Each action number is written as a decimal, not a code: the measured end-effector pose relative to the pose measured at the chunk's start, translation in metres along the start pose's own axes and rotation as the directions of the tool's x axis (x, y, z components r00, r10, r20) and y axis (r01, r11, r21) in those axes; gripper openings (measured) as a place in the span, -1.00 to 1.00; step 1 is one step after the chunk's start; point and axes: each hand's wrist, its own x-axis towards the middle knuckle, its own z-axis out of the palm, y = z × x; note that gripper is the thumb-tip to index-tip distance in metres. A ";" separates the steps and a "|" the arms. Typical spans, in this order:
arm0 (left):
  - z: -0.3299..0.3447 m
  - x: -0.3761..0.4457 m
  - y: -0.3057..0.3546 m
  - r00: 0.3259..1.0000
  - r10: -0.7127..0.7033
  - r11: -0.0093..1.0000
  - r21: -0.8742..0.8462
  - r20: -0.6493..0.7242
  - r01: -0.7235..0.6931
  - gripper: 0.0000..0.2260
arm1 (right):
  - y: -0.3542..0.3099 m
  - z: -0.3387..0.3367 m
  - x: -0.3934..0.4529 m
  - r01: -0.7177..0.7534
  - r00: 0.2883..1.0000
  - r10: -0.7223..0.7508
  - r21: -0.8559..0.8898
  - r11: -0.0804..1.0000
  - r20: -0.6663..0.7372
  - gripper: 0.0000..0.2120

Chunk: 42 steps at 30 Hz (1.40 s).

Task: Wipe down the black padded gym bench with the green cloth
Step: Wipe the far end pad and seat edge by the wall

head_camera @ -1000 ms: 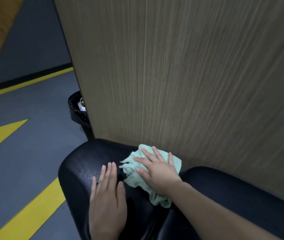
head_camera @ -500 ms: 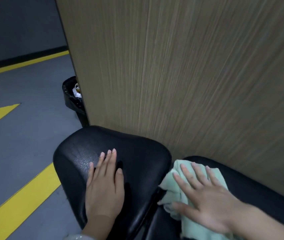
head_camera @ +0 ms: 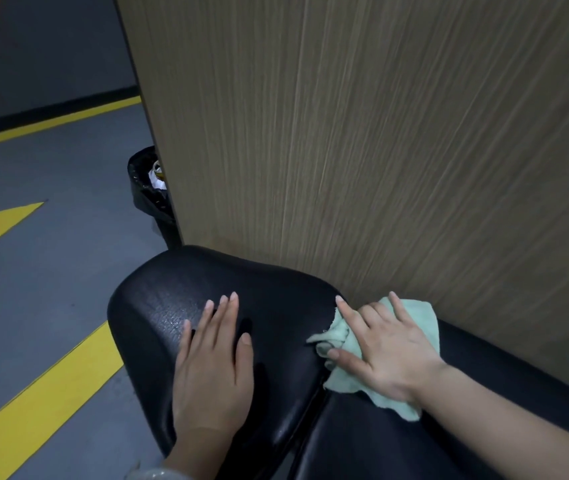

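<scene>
Both hands flat: left hand (head_camera: 212,368) on bench (head_camera: 158,306), right hand (head_camera: 388,348) pressing cloth (head_camera: 421,317) (fingers spread).

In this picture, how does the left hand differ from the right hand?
The left hand lies bare on the bench's end pad, fingers close together; the right hand presses the green cloth near the gap between pads, fingers spread. Both lie flat, palm down.

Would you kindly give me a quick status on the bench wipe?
Left hand flat on black padded gym bench. Right hand pressing crumpled green cloth at pad gap. Wood-grain panel close behind.
</scene>
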 end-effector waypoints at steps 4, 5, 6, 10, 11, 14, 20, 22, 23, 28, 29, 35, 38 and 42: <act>0.000 0.000 0.001 1.000 0.000 1.000 -0.004 -0.006 0.000 -0.49 | -0.005 -0.002 0.002 0.011 1.000 -0.011 0.055 0.998 0.005 0.01; -0.001 0.001 0.001 1.000 0.002 1.000 -0.004 -0.005 -0.002 -0.50 | -0.007 -0.001 -0.001 0.026 1.000 -0.026 0.065 0.998 0.008 -0.02; -0.001 0.001 0.001 1.000 0.002 1.000 -0.004 -0.003 -0.002 -0.50 | -0.010 -0.002 -0.005 0.043 0.999 -0.043 0.076 0.996 0.003 -0.06; 0.000 0.000 0.001 1.000 0.002 1.000 0.005 0.008 -0.002 -0.52 | -0.036 0.002 -0.025 0.068 0.997 -0.063 0.115 0.991 -0.041 -0.06; 0.000 0.000 0.001 1.000 0.004 1.000 0.006 0.011 -0.004 -0.52 | -0.044 0.006 -0.029 0.078 0.994 -0.069 0.106 0.991 -0.086 -0.07; 0.001 0.000 0.000 1.000 0.003 1.000 0.002 0.016 -0.004 -0.51 | -0.048 0.019 -0.031 0.118 0.978 -0.100 0.088 0.989 -0.185 -0.15; -0.001 -0.001 0.001 1.000 0.005 1.000 -0.007 0.010 -0.005 -0.49 | 0.004 -0.003 -0.003 0.146 0.988 -0.137 0.135 0.980 -0.075 -0.21; -0.002 -0.001 0.002 1.000 0.001 1.000 -0.016 0.008 0.000 -0.48 | 0.002 -0.002 0.002 0.054 0.998 -0.048 0.141 0.989 -0.042 -0.15; -0.002 0.000 0.003 1.000 -0.004 1.000 -0.017 0.007 0.004 -0.48 | -0.003 -0.003 0.001 0.032 0.999 -0.028 0.140 0.990 -0.032 -0.14; -0.002 0.000 0.003 1.000 -0.009 1.000 -0.012 0.019 0.009 -0.48 | -0.035 -0.003 -0.024 0.038 0.999 -0.039 0.161 0.986 0.006 -0.17; -0.002 0.000 0.003 1.000 -0.008 1.000 -0.012 0.022 0.008 -0.47 | -0.044 0.000 -0.029 0.034 0.999 -0.032 0.161 0.986 -0.013 -0.17; -0.004 -0.001 0.003 0.999 -0.010 1.000 -0.017 0.030 0.011 -0.46 | -0.092 0.021 -0.061 -0.038 0.985 0.061 0.141 0.989 -0.164 -0.22; -0.003 0.000 0.003 1.000 -0.010 1.000 -0.023 0.026 0.011 -0.46 | -0.105 0.025 -0.072 -0.038 0.984 0.063 0.147 0.988 -0.165 -0.23; -0.004 -0.001 0.004 0.999 -0.013 0.999 -0.032 0.033 0.014 -0.45 | -0.094 0.020 -0.065 -0.058 0.981 0.097 0.224 0.973 -0.171 -0.33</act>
